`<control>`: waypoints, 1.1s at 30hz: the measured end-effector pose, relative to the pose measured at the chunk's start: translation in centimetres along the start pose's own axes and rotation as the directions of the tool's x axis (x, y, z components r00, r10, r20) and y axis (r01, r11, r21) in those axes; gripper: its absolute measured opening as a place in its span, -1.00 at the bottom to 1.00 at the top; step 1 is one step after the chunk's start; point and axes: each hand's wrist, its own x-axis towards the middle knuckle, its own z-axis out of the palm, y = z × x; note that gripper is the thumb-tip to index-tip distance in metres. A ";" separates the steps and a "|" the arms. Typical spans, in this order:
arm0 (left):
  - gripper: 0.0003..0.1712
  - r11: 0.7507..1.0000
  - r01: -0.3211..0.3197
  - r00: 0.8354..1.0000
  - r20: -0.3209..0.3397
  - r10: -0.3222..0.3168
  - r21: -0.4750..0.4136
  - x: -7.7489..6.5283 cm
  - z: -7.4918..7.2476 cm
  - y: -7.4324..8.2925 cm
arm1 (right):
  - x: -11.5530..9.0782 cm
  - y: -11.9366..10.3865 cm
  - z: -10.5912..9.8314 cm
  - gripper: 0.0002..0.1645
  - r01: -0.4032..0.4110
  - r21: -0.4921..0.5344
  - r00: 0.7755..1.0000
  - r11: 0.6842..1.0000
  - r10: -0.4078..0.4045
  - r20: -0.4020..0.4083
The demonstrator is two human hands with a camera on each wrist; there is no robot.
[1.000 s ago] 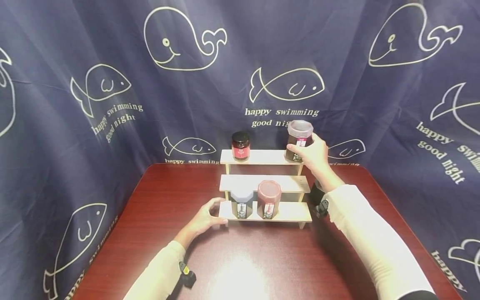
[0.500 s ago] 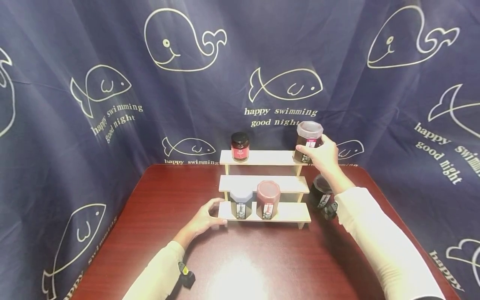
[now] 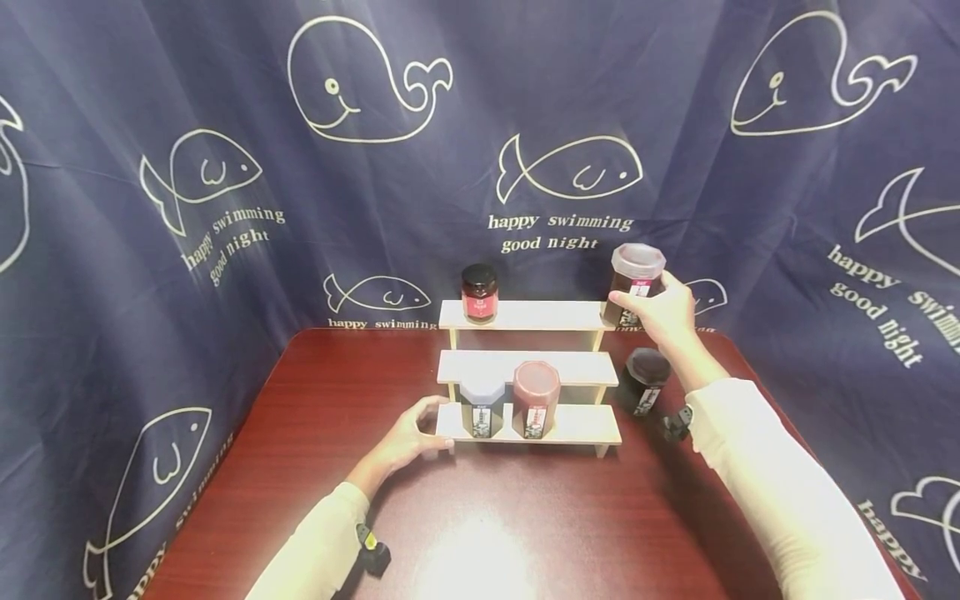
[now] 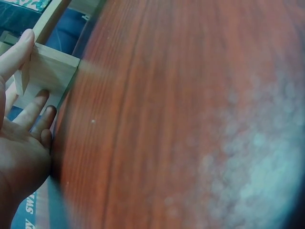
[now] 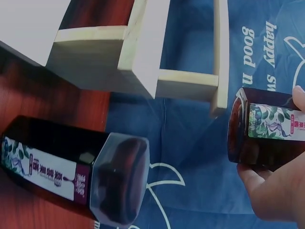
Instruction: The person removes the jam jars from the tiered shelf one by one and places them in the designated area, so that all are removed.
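Nearest are two cream sleeves point(image 3: 787, 492), each with a small dark device at the wrist, reaching over a reddish-brown table point(image 3: 300, 467) that catches a bright glare at the front. The left hand point(image 3: 405, 437) is at the left end of a three-step wooden rack point(image 3: 588, 367), holding the bottom board there between thumb at the front edge and forefinger at the back, the other fingers loosely bent beside the end support. On that bottom step stand a grey-lidded jar point(image 3: 483, 408) and, just to its right, a red-lidded jar point(image 3: 536, 400), both upright with labels facing forward. A dark jar point(image 3: 645, 385) stands on the table just beside the rack's right side. Farther back, the right hand point(image 3: 670, 312) grips a pale-lidded jar point(image 3: 636, 283), thumb across its front; how the remaining fingers lie behind it cannot be fully told. That jar is held upright off the right end of the top step, a gap showing between them. At the top step's left end stands a small black-lidded jar point(image 3: 480, 296) with a red label, and behind everything hangs a navy curtain point(image 3: 405, 208) printed with whales and fish
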 end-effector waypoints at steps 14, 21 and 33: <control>-0.16 1.000 0.011 1.000 -0.010 -0.011 0.013 -0.3 0.1 0.2 | -0.1 1.9 -2.1 -0.05 0.007 -0.065 1.000 0.998 -0.007 -0.005; -0.16 1.000 -0.001 1.000 -0.004 0.001 0.008 -0.3 0.0 0.2 | 0.2 3.1 -3.6 -0.06 0.017 -0.080 0.999 0.997 -0.020 -0.030; -0.15 0.999 0.006 1.000 -0.011 -0.006 0.042 0.0 0.1 0.0 | 0.1 6.0 -6.5 -0.15 0.055 -0.066 0.998 0.996 -0.057 -0.022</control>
